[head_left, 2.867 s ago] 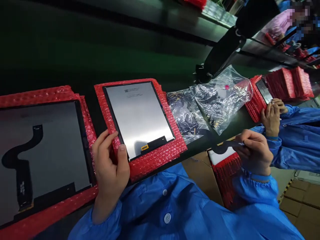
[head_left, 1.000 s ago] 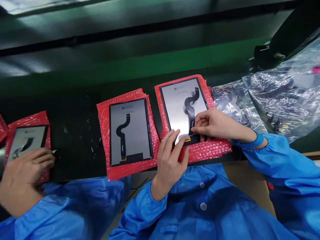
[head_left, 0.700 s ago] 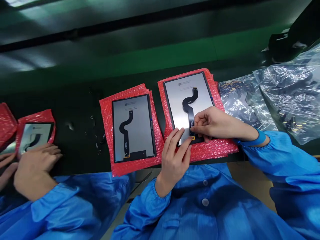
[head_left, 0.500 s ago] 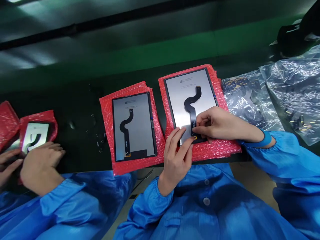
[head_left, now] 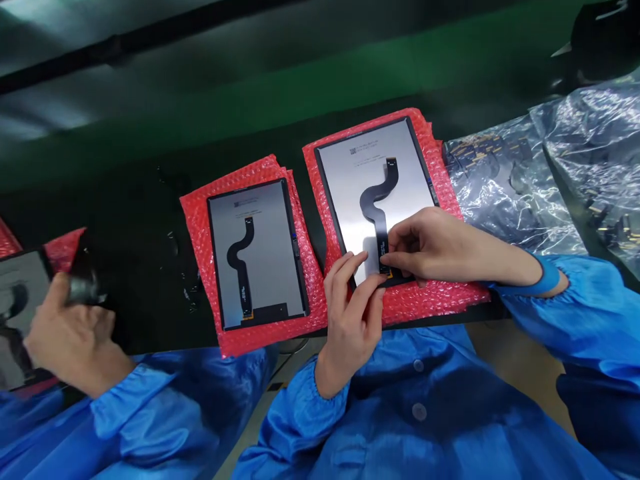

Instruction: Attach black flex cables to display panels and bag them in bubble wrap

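A display panel (head_left: 345, 180) lies face down on red bubble wrap (head_left: 420, 303), its silvery back upward. Along that back runs a black S-shaped flex cable (head_left: 373, 200), its upper end loose and casting a shadow. My right hand (head_left: 425, 247) pinches the cable's lower end between thumb and fingers. Fingers spread, my left hand (head_left: 350, 320) rests at the panel's lower edge, one fingertip beside the gold strip under the cable. My fingers partly hide the joint there.
To the left, a second panel (head_left: 275, 240) with a similar cable lies on bubble wrap (head_left: 200, 220). Farther left, a co-worker's hand (head_left: 75, 340) handles another panel (head_left: 15, 287). Clear plastic bags (head_left: 545, 193) with flex parts lie at right. Small black scraps (head_left: 190, 293) dot the dark table.
The view has shifted slightly. My hands keep nearly the same hold at the cable's lower end. The co-worker's panel and red wrap have moved, and the panel now shows larger at the left.
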Demonstrator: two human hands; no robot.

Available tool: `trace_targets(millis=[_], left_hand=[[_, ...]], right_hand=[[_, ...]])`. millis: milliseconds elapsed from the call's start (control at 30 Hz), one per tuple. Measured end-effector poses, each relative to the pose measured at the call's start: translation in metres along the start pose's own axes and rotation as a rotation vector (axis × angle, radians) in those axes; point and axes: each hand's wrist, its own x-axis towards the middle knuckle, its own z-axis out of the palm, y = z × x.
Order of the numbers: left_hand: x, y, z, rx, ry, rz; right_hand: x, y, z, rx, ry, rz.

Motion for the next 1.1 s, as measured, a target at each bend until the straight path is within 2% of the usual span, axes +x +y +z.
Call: trace_targets(millis=[333,833,1100], left_hand=[[-0.0063,-0.0067,0.0065,0.017,0.045,0.05],[-0.0035,-0.0067,0.0056,0.01,0.082,0.076],[-0.0022,-0.0057,0.0055,0.016,0.103,0.082]], right_hand=[[-0.0026,0.0021,0.0,0.007,0.008,-0.014],[-0.0021,-0.0054,-0.0026,0.023,-0.031,0.051],[-0.0031,-0.0058,-0.0019,0.007,-0.034,0.037]])
